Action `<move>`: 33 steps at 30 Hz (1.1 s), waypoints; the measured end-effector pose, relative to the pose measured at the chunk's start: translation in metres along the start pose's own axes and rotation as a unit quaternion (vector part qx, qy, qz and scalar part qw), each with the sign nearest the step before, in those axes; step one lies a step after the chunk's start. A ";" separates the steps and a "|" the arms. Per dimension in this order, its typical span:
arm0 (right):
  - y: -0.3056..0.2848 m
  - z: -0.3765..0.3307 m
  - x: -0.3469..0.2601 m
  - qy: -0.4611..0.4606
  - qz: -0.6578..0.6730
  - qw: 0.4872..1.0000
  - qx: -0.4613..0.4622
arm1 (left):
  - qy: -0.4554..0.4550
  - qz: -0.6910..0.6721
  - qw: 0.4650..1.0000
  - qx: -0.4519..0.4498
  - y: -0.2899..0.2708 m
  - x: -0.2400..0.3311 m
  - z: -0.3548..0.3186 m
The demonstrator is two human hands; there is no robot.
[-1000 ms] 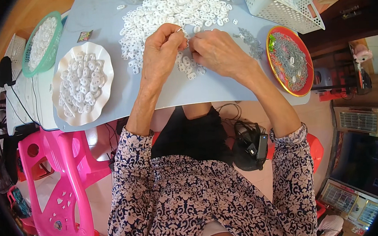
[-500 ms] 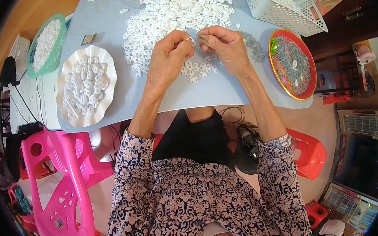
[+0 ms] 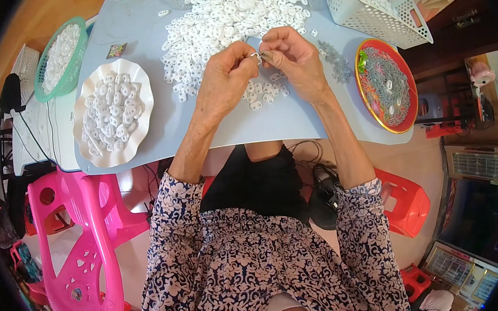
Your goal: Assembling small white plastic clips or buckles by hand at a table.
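Between thumb and forefinger, my left hand (image 3: pixel 228 78) pinches a small white plastic piece with holes (image 3: pixel 257 57). My right hand (image 3: pixel 295 64) is closed in a pinch right against that piece. Whatever its fingertips hold is too small to make out. Under and beyond both hands spreads a large pile of similar white pieces (image 3: pixel 232 16), and a few loose ones (image 3: pixel 264 91) lie just below the fingers. To the right of my right hand is a little heap of small grey parts (image 3: pixel 335 62).
A scalloped white dish (image 3: pixel 146 99) of white pieces stands left, with a green basket (image 3: pixel 83 37) beyond. At right sit a red gold-rimmed bowl (image 3: pixel 412 93) of grey and coloured parts and a white perforated basket (image 3: pixel 367 20). A pink chair (image 3: pixel 111 260) stands lower left.
The gap between my hands has closed. My left hand has shifted slightly right with the white piece, and my right fingertips now meet it.
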State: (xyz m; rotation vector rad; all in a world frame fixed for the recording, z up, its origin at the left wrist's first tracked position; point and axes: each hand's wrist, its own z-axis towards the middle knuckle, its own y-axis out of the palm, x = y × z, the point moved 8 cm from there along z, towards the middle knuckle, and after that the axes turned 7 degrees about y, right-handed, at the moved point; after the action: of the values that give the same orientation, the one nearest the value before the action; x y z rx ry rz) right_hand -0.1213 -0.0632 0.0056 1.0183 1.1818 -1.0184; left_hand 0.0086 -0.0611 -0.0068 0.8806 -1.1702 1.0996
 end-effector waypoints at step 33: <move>0.000 -0.010 -0.009 -0.003 -0.070 0.996 0.062 | -0.006 -0.053 0.998 0.013 0.004 0.010 -0.003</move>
State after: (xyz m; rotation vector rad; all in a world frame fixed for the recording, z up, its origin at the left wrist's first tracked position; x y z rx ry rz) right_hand -0.1243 -0.0524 0.0137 1.0389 1.2100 -1.2178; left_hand 0.0055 -0.0553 0.0025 0.9603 -1.1083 1.0275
